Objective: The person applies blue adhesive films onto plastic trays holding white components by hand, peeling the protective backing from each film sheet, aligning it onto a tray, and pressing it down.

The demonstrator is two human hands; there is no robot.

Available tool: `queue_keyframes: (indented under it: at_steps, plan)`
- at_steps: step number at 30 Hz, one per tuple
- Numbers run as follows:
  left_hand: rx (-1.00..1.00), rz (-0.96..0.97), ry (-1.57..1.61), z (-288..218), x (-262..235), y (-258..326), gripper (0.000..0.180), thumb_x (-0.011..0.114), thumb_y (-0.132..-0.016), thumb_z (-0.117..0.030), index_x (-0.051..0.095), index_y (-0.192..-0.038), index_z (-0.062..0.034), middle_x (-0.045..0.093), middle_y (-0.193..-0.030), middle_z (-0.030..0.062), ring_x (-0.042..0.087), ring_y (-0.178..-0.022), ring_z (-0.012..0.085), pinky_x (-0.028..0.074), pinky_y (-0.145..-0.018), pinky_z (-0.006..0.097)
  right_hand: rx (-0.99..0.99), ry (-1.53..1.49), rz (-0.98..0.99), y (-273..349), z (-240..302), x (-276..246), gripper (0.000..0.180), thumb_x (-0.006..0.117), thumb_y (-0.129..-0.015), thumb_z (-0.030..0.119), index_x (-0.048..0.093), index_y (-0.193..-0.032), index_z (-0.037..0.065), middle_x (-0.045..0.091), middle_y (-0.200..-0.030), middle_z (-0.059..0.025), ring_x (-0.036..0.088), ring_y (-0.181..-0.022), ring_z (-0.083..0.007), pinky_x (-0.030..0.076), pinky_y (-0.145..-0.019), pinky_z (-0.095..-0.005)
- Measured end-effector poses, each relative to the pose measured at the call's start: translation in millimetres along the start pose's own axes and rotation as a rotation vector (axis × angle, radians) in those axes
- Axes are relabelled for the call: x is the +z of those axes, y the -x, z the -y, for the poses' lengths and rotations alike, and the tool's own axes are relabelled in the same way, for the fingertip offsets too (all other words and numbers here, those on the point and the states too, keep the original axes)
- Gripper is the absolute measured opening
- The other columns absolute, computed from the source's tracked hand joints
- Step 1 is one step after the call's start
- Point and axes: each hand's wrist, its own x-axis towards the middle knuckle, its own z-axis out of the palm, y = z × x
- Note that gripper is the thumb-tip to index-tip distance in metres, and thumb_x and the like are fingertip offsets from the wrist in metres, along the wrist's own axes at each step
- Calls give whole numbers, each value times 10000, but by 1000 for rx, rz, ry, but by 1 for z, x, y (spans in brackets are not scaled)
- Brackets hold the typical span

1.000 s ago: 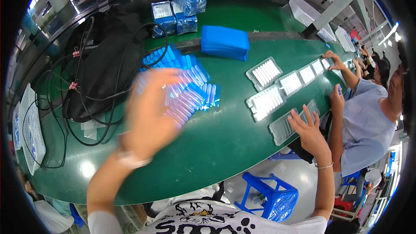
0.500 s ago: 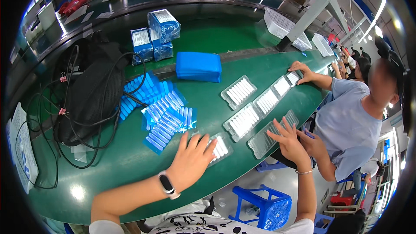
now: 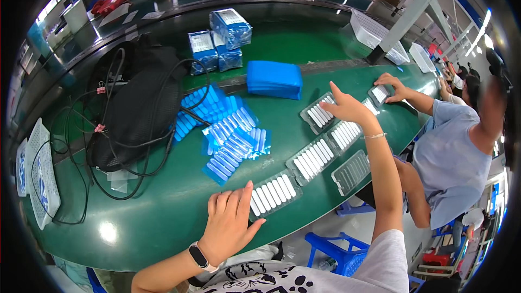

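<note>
A clear tray of white strips (image 3: pixel 273 195) is lying by the near edge of the worktop (image 3: pixel 179 217), its long axis running from lower left to upper right, roughly along that edge, while its strips are lying crosswise, tilting from upper left to lower right. Beyond its upper-right end, a second tray (image 3: pixel 310 161) and a third tray (image 3: pixel 344 134) are continuing the line in much the same direction. A separate tray (image 3: pixel 318 113) is sitting farther from the near edge, its long axis slanting about parallel to the line. An unfilled tray (image 3: pixel 351 172) is lying between the line and the near edge, slanting likewise. The left hand (image 3: pixel 230 220) is reaching in from the near edge, back upward, its fingers pointing away and its thumb standing apart at the first tray's left end; it is staying unclenched, touching that end without wrapping around it. The right hand (image 3: pixel 350 109) is stretching across the line, the forearm rising and leaning leftward; its forefinger and thumb are spreading wide over the separate tray, released, though whether they are touching it I cannot tell. Toward the worktop's right end, a co-worker's hand (image 3: pixel 395 88) is resting at a small tray (image 3: pixel 379 94).
</note>
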Motion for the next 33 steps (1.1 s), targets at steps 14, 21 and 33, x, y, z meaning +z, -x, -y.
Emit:
queue_keyframes:
  at_steps: [14, 21, 33]
  plan:
    - [30, -95, 117, 17, 6, 11, 810, 756, -762, -295, 347, -1375, 39, 499, -1250, 190, 458, -1141, 348, 312, -1017, 500, -560, 490, 228, 24, 61, 10, 891, 743, -692, 179, 305, -1468, 150, 458, -1408, -137, 376, -1320, -361, 260, -1064, -569]
    - [-16, -73, 96, 15, 5, 11, 828, 769, -738, -326, 357, -1361, 32, 509, -1219, 185, 464, -1147, 337, 281, -1050, 525, -741, 409, 340, 29, 83, 21, 946, 781, -635, 213, 322, -1459, 141, 478, -1359, -119, 485, -1237, -315, 263, -1077, -581]
    - [-143, -88, 22, 37, -17, 48, 847, 813, -669, -292, 373, -1327, 8, 510, -1204, 185, 436, -1177, 350, 207, -1086, 586, -887, 317, 232, 15, 89, 22, 789, 774, -682, 231, 430, -1378, 88, 623, -1142, -151, 574, -1049, -325, 398, -999, -427]
